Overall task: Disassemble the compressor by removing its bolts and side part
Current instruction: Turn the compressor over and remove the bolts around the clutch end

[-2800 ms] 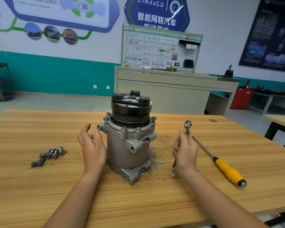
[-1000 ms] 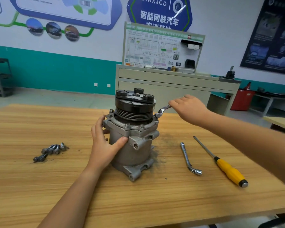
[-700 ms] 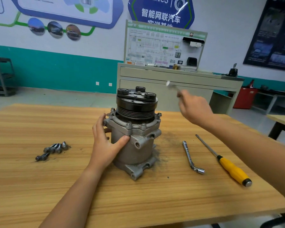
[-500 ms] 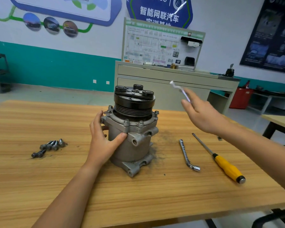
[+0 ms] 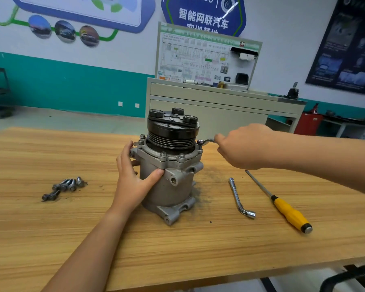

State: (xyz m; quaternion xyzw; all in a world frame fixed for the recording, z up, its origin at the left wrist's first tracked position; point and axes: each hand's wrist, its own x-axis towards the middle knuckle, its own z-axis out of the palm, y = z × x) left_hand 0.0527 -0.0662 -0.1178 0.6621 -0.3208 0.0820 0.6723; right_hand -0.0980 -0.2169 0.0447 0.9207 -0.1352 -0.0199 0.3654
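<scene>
While the compressor (image 5: 169,182) stood upright on the table (image 5: 51,228), long axis vertical, pulley (image 5: 173,131) end up, the left hand (image 5: 133,182) gripped its housing and the right hand (image 5: 242,146) clenched a wrench (image 5: 208,141) held level at the flange (image 5: 152,154).

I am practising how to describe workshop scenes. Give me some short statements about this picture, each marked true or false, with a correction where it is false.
1. The left hand grips the compressor. True.
2. A bent socket wrench lies on the table between the compressor and the yellow-handled screwdriver. True.
3. The right hand holds the screwdriver. False: it holds a flat wrench at the compressor's upper rim.
4. The compressor lies on its side. False: it stands upright on the table.
5. Loose bolts lie on the table left of the compressor. True.
</scene>
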